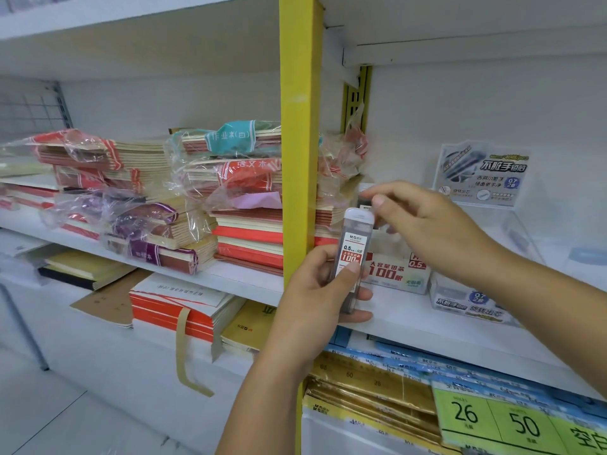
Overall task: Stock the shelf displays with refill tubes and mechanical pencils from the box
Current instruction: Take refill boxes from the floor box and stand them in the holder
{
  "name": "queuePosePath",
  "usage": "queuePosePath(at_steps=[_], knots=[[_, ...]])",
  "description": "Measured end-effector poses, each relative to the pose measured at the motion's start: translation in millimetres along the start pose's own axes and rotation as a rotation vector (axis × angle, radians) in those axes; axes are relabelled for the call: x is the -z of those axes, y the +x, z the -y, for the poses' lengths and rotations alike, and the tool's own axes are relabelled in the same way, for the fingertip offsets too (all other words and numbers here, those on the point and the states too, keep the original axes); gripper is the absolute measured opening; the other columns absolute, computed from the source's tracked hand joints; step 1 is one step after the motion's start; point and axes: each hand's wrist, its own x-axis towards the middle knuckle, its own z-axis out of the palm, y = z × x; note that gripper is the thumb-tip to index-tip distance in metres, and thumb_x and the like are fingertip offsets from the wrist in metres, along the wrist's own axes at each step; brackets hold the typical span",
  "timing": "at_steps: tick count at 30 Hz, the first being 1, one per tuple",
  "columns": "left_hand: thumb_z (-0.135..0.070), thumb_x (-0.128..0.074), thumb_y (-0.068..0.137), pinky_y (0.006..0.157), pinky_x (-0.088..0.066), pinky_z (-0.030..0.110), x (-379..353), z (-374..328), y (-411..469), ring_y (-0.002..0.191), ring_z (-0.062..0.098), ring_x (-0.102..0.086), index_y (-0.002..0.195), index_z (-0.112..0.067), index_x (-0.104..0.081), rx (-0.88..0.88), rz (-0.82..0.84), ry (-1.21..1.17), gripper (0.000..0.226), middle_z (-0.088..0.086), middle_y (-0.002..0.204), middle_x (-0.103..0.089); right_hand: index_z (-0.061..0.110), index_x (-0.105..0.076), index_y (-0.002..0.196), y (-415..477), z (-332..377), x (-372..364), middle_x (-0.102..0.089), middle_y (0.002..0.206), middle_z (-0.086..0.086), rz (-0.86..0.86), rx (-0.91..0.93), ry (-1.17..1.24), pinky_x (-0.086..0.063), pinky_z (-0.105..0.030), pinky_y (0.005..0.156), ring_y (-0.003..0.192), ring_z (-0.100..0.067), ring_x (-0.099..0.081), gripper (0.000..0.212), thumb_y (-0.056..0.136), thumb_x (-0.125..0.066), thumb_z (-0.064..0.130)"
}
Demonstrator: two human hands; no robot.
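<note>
The left hand (pixel 323 290) is clamped on a refill tube (pixel 353 257), thumb over its red label, and holds it upright in front of the white shelf (pixel 427 326), just beside the yellow post (pixel 300 142). The right hand (pixel 427 221) is above the tube's cap; its fingers are a little bent and spread, and I cannot tell if they pinch something. Behind the tube a white display box (pixel 399 274) stands on the shelf, and right of it a clear stand (pixel 473 297) with a printed card (pixel 483 174). Left of the post, wrapped notebooks (pixel 230 198) lie in stacks.
</note>
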Motion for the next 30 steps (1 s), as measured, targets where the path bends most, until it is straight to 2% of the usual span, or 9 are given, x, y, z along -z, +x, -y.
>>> queuePosePath(at_steps=[3, 6, 9, 12, 16, 19, 21, 26, 30], knots=[[-0.023, -0.058, 0.1, 0.066, -0.06, 0.03, -5.8, 0.5, 0.2, 0.081, 0.013, -0.073, 0.108, -0.028, -0.067, -0.014, -0.007, -0.001, 0.013, -0.004, 0.09, -0.074, 0.044, -0.057, 0.116, -17.2, 7.5, -6.6, -0.071, 0.1, 0.017, 0.106, -0.047, 0.184, -0.048, -0.022, 0.08, 0.088, 0.006, -0.064, 0.025, 0.092, -0.053, 0.041], [-0.022, -0.059, 0.099, 0.068, -0.062, 0.031, -11.6, 1.4, 1.1, 0.08, 0.014, -0.073, 0.11, -0.027, -0.068, -0.028, -0.014, 0.002, 0.015, -0.001, 0.091, -0.075, 0.042, -0.055, 0.116, -23.9, 6.7, -10.9, -0.073, 0.095, 0.013, 0.067, -0.034, 0.191, -0.051, -0.027, 0.083, 0.088, -0.006, -0.067, 0.029, 0.093, -0.058, 0.025], [-0.022, -0.063, 0.097, 0.071, -0.061, 0.027, -14.8, 3.2, 4.0, 0.084, 0.01, -0.073, 0.112, -0.028, -0.069, -0.061, -0.049, 0.046, 0.018, -0.005, 0.094, -0.076, 0.037, -0.06, 0.11, -21.6, 4.7, -2.9, -0.074, 0.091, 0.015, -0.041, -0.031, 0.243, -0.054, -0.021, 0.067, 0.08, -0.007, -0.067, 0.028, 0.091, -0.062, 0.016], [-0.028, -0.068, 0.092, 0.08, -0.057, 0.021, -15.1, 8.3, 10.3, 0.094, 0.0, -0.068, 0.119, -0.031, -0.068, -0.173, -0.155, 0.226, 0.026, -0.013, 0.101, -0.074, 0.038, -0.06, 0.103, -10.3, 1.4, 14.4, -0.074, 0.092, 0.011, -0.208, -0.021, 0.304, -0.052, -0.018, 0.057, 0.076, -0.004, -0.068, 0.027, 0.093, -0.06, 0.013], [-0.03, -0.063, 0.096, 0.101, -0.046, 0.018, -20.8, 15.3, 12.9, 0.119, -0.005, -0.052, 0.132, -0.03, -0.06, -0.401, -0.256, 0.627, 0.036, -0.015, 0.129, -0.061, 0.038, -0.055, 0.102, 8.5, -2.7, 28.1, -0.068, 0.095, 0.003, -0.375, 0.054, 0.227, -0.055, -0.028, 0.063, 0.084, -0.014, -0.066, 0.029, 0.092, -0.058, 0.011], [-0.033, -0.058, 0.098, 0.11, -0.016, 0.007, -28.1, 16.8, 14.8, 0.136, -0.006, -0.031, 0.143, -0.029, -0.049, -0.522, -0.189, 0.9, 0.046, -0.014, 0.148, -0.049, 0.03, -0.056, 0.104, 20.0, -8.0, 24.5, -0.067, 0.093, 0.005, -0.345, 0.095, 0.084, -0.056, -0.042, 0.076, 0.084, -0.012, -0.066, 0.023, 0.09, -0.062, 0.013], [-0.038, -0.054, 0.1, 0.113, -0.001, 0.008, -30.0, 18.5, 17.0, 0.148, 0.001, -0.018, 0.15, -0.028, -0.04, -0.53, -0.119, 1.0, 0.054, -0.013, 0.158, -0.036, 0.026, -0.058, 0.105, 24.9, -13.2, 20.3, -0.067, 0.091, 0.007, -0.295, 0.136, -0.021, -0.055, -0.043, 0.08, 0.083, -0.011, -0.066, 0.022, 0.089, -0.064, 0.013], [-0.044, -0.05, 0.1, 0.117, 0.001, 0.02, -27.3, 27.9, 20.1, 0.152, 0.006, -0.004, 0.155, -0.027, -0.027, -0.521, -0.069, 1.102, 0.062, -0.011, 0.165, -0.018, 0.032, -0.056, 0.107, 32.8, -26.7, 13.6, -0.063, 0.085, 0.018, -0.195, 0.199, -0.256, -0.05, -0.022, 0.072, 0.078, -0.002, -0.062, 0.027, 0.089, -0.065, 0.015], [-0.045, -0.05, 0.1, 0.117, 0.002, 0.02, -26.7, 30.5, 20.5, 0.152, 0.005, -0.004, 0.155, -0.027, -0.028, -0.532, -0.075, 1.095, 0.062, -0.012, 0.165, -0.02, 0.038, -0.044, 0.098, 42.4, -31.6, 12.3, -0.068, 0.088, 0.007, -0.159, 0.087, -0.225, -0.055, -0.034, 0.07, 0.075, -0.009, -0.065, 0.033, 0.088, -0.068, 0.017]])
